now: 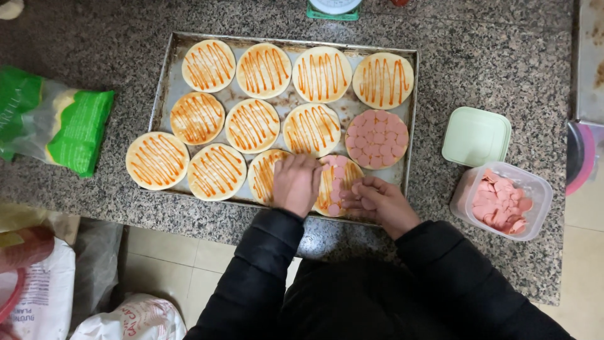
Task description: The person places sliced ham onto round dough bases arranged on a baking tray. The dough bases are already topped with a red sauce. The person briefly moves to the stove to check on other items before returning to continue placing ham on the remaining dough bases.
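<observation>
Round sauce-striped dough base (336, 186), front row of dented metal baking tray (168, 75), is part-covered w/ pink sausage slices. We note left hand (296, 184) pressing flat on it; right hand (377, 200) pinching slices (360, 189) at its edge. Clear plastic tub of slices (503, 201) sits right.

bare granite counter (478, 75) right of tray (168, 69); tub (503, 201) and lid (476, 136) crowd right; green bag (53, 123) blocks left

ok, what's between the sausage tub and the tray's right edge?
Head view: bare granite counter only. The pale green lid sits farther back, above the tub, not between it and the tray.
</observation>
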